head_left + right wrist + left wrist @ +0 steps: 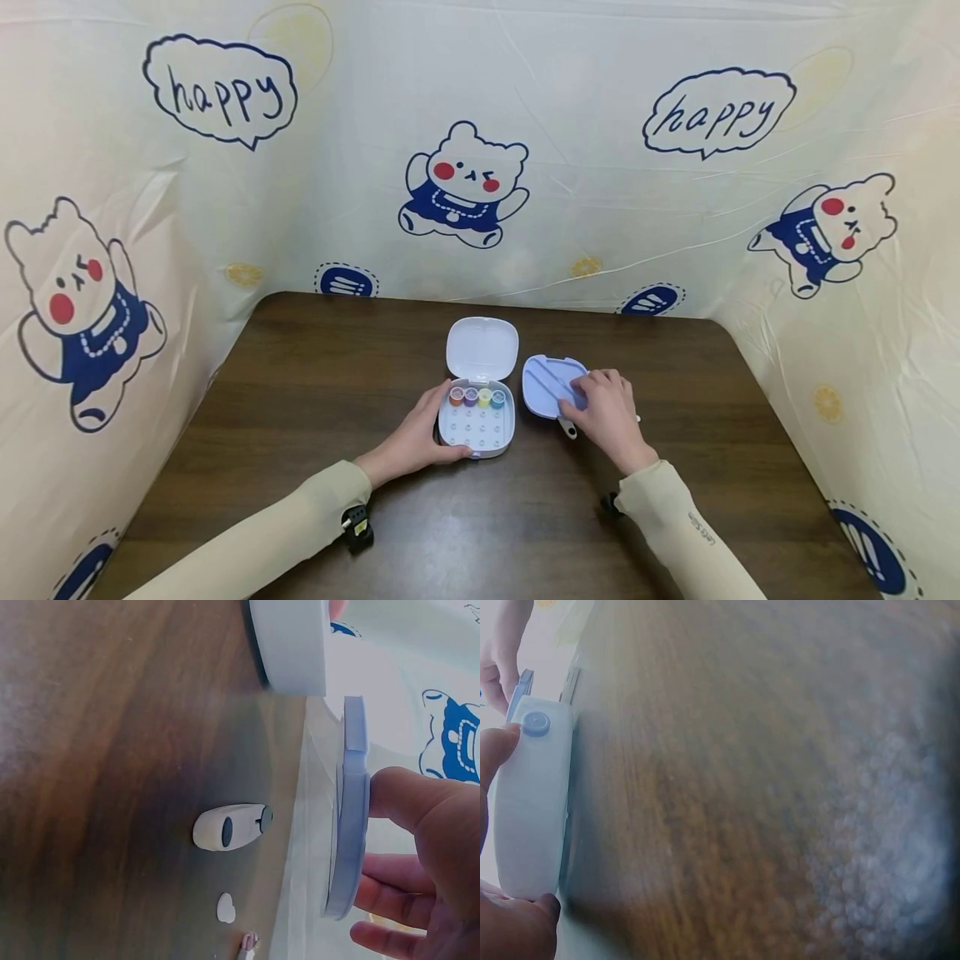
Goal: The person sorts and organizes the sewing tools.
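Observation:
My left hand grips a white case by its left side and front edge, the thumb beside the round button. The case lies on the table with its lid raised at the back. Inside, small orange, purple, yellow and blue spools stand in a row behind rows of bare pegs. To the right, my right hand holds a lilac tray with moulded grooves, thumb and fingers at its right part. In the right wrist view the tray is tilted on edge, raised off the table.
Below the tray lies a small white tool with a dark oval spot. A white heart-shaped piece and a small pinkish item are farther along the brown wooden table. Printed cloth hangs around the table's back and sides.

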Motion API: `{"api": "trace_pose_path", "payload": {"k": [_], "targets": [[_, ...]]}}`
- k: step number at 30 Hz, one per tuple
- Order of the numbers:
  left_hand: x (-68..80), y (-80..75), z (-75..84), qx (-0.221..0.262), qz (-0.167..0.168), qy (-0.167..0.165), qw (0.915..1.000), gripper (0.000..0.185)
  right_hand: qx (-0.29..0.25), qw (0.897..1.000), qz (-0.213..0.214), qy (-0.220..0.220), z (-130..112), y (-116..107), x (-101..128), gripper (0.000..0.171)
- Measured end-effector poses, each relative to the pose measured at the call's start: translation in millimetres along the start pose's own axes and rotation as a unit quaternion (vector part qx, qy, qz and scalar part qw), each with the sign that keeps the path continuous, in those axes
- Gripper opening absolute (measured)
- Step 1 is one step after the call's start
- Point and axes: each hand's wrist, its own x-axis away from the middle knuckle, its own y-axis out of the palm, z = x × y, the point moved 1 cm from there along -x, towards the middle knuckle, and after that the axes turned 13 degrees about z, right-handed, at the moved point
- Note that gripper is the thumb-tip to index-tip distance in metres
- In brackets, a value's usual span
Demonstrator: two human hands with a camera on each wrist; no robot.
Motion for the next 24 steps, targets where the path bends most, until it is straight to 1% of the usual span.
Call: {"api": "trace_pose_path", "payload": {"k": [7, 16, 19, 24], "targets": [[1.1, 0.7, -1.7, 0.004, 0.0, -0.001, 1.0, 0.122, -0.004, 1.0, -0.006, 0.002, -5.2, -0.2, 8.9, 0.039], [0.0, 0.1, -0.9, 0.006, -0.003, 0.001, 1.0, 0.123, -0.012, 0.999, 0.02, -0.029, -17.6, -3.5, 18.6, 0.036], [-0.4, -0.5, -0.7, 0.01, -0.004, -0.004, 0.9999, 0.124, -0.009, 0.999, 0.026, -0.045, -23.7, -4.8, 20.3, 0.035], [-2.1, -0.6, -1.2, 0.017, 0.003, 0.006, 0.9998, 0.124, -0.014, 0.997, 0.027, -0.066, -34.9, -6.2, 20.3, 0.034]]}}
